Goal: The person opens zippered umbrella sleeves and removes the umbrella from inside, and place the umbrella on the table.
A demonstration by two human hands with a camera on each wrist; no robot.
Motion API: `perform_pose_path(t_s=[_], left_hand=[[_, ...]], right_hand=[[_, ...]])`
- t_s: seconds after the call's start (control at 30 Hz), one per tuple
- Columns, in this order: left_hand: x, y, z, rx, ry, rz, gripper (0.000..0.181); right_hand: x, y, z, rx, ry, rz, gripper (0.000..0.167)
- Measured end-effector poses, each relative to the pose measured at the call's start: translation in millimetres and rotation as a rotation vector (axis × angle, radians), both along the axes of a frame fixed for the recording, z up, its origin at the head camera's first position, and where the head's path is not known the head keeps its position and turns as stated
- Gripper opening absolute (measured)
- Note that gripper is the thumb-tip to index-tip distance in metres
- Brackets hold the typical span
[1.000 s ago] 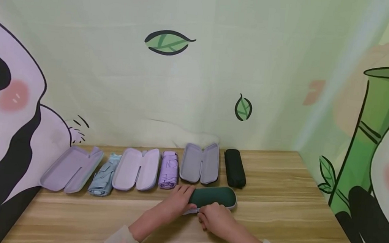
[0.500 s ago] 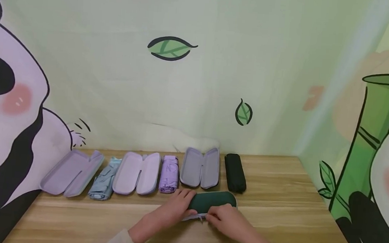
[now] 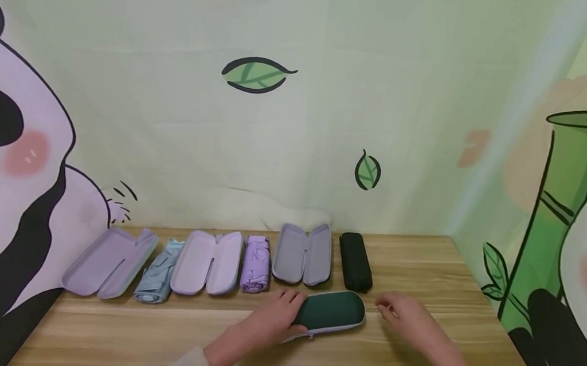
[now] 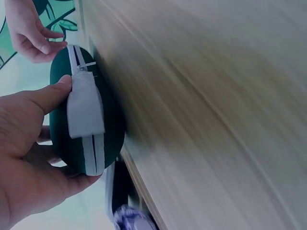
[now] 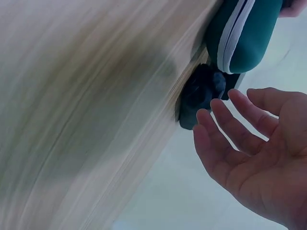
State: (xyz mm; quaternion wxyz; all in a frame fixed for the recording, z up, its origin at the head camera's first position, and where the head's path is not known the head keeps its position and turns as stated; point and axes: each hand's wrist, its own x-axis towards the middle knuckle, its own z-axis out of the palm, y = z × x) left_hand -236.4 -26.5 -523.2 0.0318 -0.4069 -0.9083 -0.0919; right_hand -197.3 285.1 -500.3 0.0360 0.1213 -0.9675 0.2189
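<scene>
A dark green zip case (image 3: 332, 311) with a pale zip edge lies on the table. My left hand (image 3: 275, 316) grips its left end. In the left wrist view the thumb of that hand (image 4: 24, 148) lies by a pale flap (image 4: 86, 108) across the zip, and fingers curl round the far side. A small zip pull (image 4: 86, 64) shows near the flap. The two zip edges run close together at the right end. My right hand (image 3: 407, 318) is apart from the case, to its right, with loosely bent fingers holding nothing.
Behind stand three open cases, lilac (image 3: 92, 268), pale lavender (image 3: 194, 261) and grey (image 3: 290, 254). Among them lie rolled fabric bundles, blue (image 3: 159, 270), purple (image 3: 256, 263) and black (image 3: 354, 262). A printed cloth (image 3: 303, 120) hangs behind the wooden table (image 3: 421, 273).
My right hand has left the case's front zip edge and moved right, off the case. The left hand and the case have shifted slightly right.
</scene>
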Motion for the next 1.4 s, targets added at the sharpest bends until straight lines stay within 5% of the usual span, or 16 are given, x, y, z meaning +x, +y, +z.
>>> perform_pose_path(t_s=[0.17, 0.33, 0.63, 0.8, 0.9, 1.03, 1.23, 1.3, 1.4], left_hand=[[6.3, 27.0, 0.0, -0.037, -0.053, -0.016, 0.059], [10.2, 60.0, 4.8, -0.106, -0.026, -0.063, 0.057], [17.6, 122.7, 19.2, -0.336, 0.146, -0.31, 0.064], [20.5, 144.3, 16.9, -0.32, 0.228, -0.431, 0.054], [22.2, 148.5, 14.8, -0.279, 0.24, -0.445, 0.059], [40.8, 142.1, 14.5, -0.227, 0.16, -0.353, 0.063], [81.7, 161.6, 16.6, -0.304, -0.139, -0.27, 0.056], [88.4, 173.3, 9.2, -0.329, -0.205, -0.265, 0.059], [89.3, 188.8, -9.7, -0.321, -0.203, -0.284, 0.062]], right_hand=[[4.7, 11, 4.0, 0.01, 0.013, -0.034, 0.009], [6.8, 25, 9.3, 0.009, 0.009, -0.061, 0.011], [12.1, 60, 16.7, 0.006, 0.022, -0.111, 0.017], [16.5, 69, 17.7, 0.012, 0.026, -0.105, 0.014], [18.6, 72, 16.1, 0.007, 0.003, -0.114, 0.014], [19.0, 73, 8.0, -0.005, -0.016, -0.117, 0.014], [21.0, 79, 6.3, 0.027, 0.005, -0.141, 0.012], [21.7, 81, 6.3, 0.022, 0.002, -0.142, 0.012], [22.8, 84, 5.5, 0.016, -0.016, -0.135, 0.013]])
